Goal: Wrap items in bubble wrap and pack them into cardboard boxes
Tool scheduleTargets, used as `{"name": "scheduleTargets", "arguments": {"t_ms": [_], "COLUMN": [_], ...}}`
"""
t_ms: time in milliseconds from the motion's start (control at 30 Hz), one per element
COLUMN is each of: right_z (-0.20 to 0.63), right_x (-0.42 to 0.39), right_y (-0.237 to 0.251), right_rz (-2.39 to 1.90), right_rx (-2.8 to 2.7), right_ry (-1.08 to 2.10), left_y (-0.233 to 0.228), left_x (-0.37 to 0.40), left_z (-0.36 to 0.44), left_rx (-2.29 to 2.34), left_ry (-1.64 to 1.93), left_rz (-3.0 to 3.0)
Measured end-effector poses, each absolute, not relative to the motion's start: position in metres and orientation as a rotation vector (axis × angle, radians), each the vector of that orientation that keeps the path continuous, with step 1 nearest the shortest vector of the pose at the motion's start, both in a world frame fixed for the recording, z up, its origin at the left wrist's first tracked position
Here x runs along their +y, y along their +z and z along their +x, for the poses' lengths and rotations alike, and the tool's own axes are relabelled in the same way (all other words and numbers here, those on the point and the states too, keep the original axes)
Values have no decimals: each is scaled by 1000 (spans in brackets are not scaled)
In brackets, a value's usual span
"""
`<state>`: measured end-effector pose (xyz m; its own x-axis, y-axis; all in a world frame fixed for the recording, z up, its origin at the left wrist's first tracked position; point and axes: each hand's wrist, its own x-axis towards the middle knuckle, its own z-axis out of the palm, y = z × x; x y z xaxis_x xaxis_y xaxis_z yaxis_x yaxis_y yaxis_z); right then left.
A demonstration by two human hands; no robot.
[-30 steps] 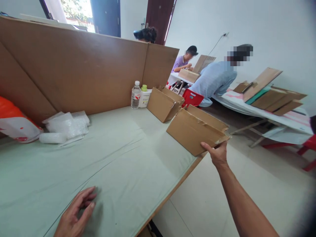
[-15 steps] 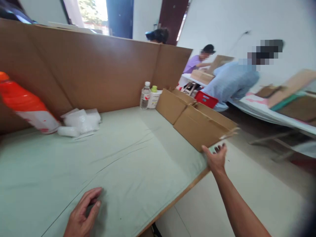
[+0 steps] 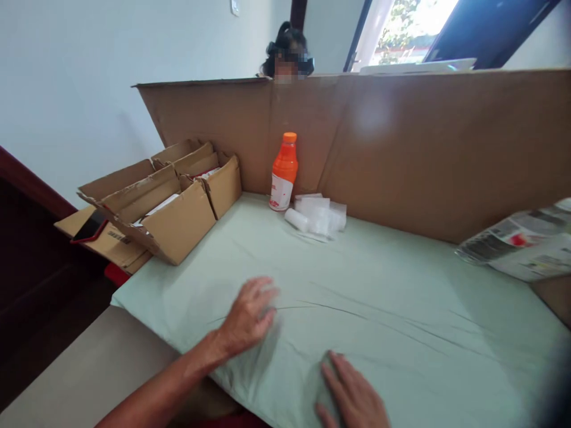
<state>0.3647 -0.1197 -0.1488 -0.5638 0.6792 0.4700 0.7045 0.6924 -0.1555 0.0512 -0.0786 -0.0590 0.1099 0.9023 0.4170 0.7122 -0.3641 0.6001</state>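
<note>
My left hand (image 3: pixel 250 312) hovers over or rests lightly on the pale green tablecloth (image 3: pixel 383 279); motion blurs its loosely curled fingers, and it holds nothing. To its right, my right hand (image 3: pixel 352 392) lies on the cloth near the front with fingers spread and nothing in them. Beyond both hands, an orange bottle (image 3: pixel 285 172) with a white label stands upright against a cardboard screen. Beside its base is a small pile of clear plastic packaging (image 3: pixel 317 215), including a rolled piece.
Cardboard boxes (image 3: pixel 181 223) holding papers stand along the table's left edge. The tall cardboard screen (image 3: pixel 401 148) closes off the back. At far right lean a clear water bottle (image 3: pixel 513 241) and a white container (image 3: pixel 535 258). Another person's head shows behind the screen.
My view has swung left, bringing the left-side boxes into sight. My right hand has left the cardboard box at the right edge and now lies on the cloth. My left hand has reached forward.
</note>
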Motion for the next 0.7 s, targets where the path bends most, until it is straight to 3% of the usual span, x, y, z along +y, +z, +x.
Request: {"name": "scheduleTargets", "arguments": {"t_ms": [133,300,400,500,700], "right_z": [266,230,233,239,247], "right_x": [-130,-138,-138,-136,-121], "right_y": [-141,-137,-121,-102,-84], "right_rz": [-534,-541,-709,-848,-1020], "right_rx": [-2500,-2356,-2320,-2330,-2242], "right_ry": [94,303,342,330,217], "left_y": [0,41,35,25,28], "left_x": [-48,-32,-28,-33,-83], "left_z": [-53,-146,-161,-154,-108], "left_rx": [2325,2775,2713,2523,1853], "left_ry": [1411,1114,1058,1248,1456], "left_rz": [2100,1914,1886,2016,2438]}}
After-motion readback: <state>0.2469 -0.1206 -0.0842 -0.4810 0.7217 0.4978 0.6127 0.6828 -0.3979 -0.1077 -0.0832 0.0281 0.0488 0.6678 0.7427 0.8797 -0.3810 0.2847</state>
